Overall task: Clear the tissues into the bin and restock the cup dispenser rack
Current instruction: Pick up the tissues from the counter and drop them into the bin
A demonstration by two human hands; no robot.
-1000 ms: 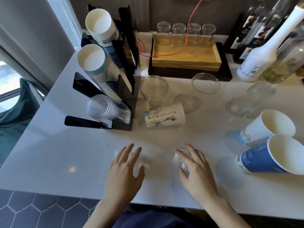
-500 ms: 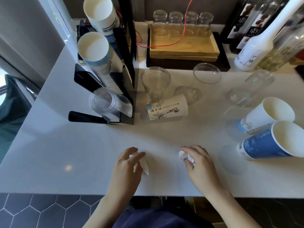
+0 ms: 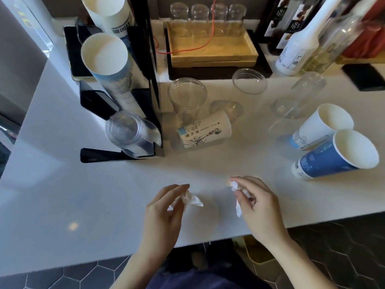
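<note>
White, smooth bench [image 3: 62, 195] carries a black cup rack [image 3: 145, 84] — beside it a toppled paper cup [image 3: 206, 132] with line drawings; bottles [image 3: 291, 24] read "183". Left hand [image 3: 164, 213] pinches 1 crumpled tissue [image 3: 190, 200]; right hand [image 3: 260, 205] clutches another tissue [image 3: 237, 189].

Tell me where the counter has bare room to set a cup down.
Bare counter lies left of the left hand, in front of the black rack. Crowded: fallen paper cups and clear cups right of the rack.
</note>
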